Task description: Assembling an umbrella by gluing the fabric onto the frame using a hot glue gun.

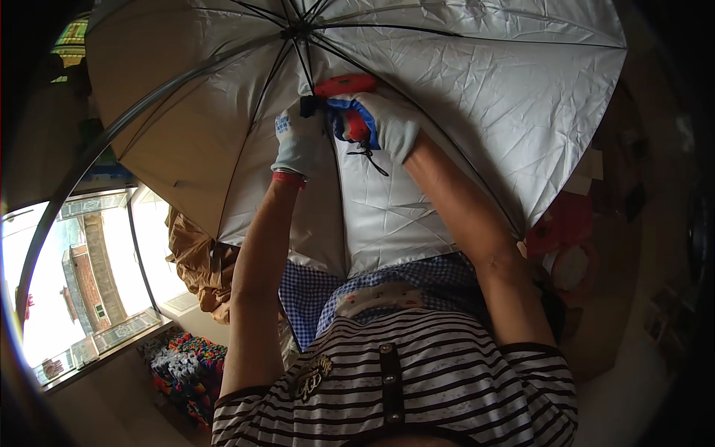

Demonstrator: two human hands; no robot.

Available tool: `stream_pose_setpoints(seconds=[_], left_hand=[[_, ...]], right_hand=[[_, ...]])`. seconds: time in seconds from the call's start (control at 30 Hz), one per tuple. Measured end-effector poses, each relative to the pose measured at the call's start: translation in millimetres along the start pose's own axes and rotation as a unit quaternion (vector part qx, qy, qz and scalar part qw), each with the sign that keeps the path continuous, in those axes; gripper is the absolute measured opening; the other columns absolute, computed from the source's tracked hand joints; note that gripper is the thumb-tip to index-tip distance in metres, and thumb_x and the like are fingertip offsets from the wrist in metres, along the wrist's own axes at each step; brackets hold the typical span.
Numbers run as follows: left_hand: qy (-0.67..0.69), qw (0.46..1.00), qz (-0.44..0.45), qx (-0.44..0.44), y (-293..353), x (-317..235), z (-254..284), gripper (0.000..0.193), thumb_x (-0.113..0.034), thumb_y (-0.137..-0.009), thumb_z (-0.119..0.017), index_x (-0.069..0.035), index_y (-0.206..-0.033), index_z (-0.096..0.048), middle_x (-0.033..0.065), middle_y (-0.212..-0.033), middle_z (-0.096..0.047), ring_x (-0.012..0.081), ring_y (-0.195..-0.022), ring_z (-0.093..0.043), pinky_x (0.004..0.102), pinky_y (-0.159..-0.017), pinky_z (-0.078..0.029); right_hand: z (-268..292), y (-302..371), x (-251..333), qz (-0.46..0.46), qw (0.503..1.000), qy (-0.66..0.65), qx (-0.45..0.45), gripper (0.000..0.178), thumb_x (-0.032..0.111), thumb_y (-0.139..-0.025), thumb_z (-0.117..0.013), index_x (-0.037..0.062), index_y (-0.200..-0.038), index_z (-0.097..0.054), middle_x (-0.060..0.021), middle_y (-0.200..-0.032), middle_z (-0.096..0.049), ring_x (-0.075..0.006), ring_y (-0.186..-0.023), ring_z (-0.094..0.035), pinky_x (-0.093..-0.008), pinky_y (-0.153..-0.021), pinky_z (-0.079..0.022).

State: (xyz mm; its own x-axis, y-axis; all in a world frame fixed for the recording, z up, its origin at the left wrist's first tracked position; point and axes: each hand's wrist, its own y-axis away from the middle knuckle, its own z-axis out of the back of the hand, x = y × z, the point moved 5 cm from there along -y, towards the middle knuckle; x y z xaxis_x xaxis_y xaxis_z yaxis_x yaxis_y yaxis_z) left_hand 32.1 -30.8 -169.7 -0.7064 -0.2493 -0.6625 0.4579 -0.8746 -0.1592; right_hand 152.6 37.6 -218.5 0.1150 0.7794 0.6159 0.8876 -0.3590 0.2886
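An open umbrella (447, 119) with a silvery inner side spreads over most of the upper view. Its thin dark ribs meet at a black hub (298, 31). My left hand (298, 141), in a white glove, is closed on a small black piece (307, 106) at the lower end of one of the thin struts. My right hand (391, 123), in a white and blue glove, is wrapped round the handle of a red pistol-shaped tool (346, 84). The tool's body points left towards the black piece. A black cord loop (368, 154) dangles from its handle.
A long curved dark bar (67, 175) crosses the left side, in front of a bright window (89, 276). Brown crumpled cloth (201, 264) and a multicoloured knitted heap (190, 365) lie to the left. Blue checked cloth (302, 294) covers my lap; red items (562, 223) are at right.
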Motion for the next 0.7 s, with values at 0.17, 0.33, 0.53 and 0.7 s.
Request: stream_pose_setpoints(seconds=[0.17,0.33,0.53,0.7], left_hand=[[-0.077,0.995,0.036,-0.044,20,24,10,0.018,-0.017,-0.084,-0.060,-0.003,-0.093,-0.068,0.0135,-0.078,-0.068,0.0281,-0.071,-0.066,0.0349,-0.065,-0.050],[-0.152,0.983,-0.023,-0.103,28,48,58,0.024,-0.025,-0.085,-0.060,-0.008,-0.099,-0.067,0.0170,-0.086,-0.068,0.0366,-0.081,-0.065,0.0390,-0.071,-0.051],[-0.212,0.973,0.025,-0.089,78,95,64,0.032,-0.028,-0.082,-0.064,-0.009,-0.108,-0.065,0.0174,-0.098,-0.068,0.0368,-0.093,-0.064,0.0410,-0.080,-0.051],[0.020,0.987,-0.002,-0.157,83,20,74,0.039,-0.031,-0.083,-0.066,-0.010,-0.116,-0.059,0.0163,-0.113,-0.063,0.0368,-0.099,-0.062,0.0443,-0.084,-0.050]], right_hand=[[1,23,-18,0.033,0.999,0.027,-0.027,0.021,0.017,-0.092,-0.061,0.0047,-0.109,-0.061,-0.0045,-0.094,-0.067,-0.0146,-0.081,-0.066,-0.0282,-0.074,-0.055],[-23,64,-83,-0.074,0.990,-0.103,0.055,0.026,0.013,-0.092,-0.061,0.0029,-0.116,-0.058,-0.0093,-0.098,-0.068,-0.0191,-0.088,-0.068,-0.0305,-0.077,-0.056],[-16,122,-142,0.047,0.994,0.083,-0.059,0.033,0.020,-0.086,-0.072,0.0014,-0.111,-0.062,-0.0084,-0.097,-0.069,-0.0169,-0.086,-0.068,-0.0305,-0.076,-0.056],[-61,98,-42,0.197,0.948,0.221,-0.116,0.029,0.013,-0.085,-0.071,0.0021,-0.111,-0.061,-0.0051,-0.095,-0.067,-0.0137,-0.082,-0.065,-0.0275,-0.075,-0.053]])
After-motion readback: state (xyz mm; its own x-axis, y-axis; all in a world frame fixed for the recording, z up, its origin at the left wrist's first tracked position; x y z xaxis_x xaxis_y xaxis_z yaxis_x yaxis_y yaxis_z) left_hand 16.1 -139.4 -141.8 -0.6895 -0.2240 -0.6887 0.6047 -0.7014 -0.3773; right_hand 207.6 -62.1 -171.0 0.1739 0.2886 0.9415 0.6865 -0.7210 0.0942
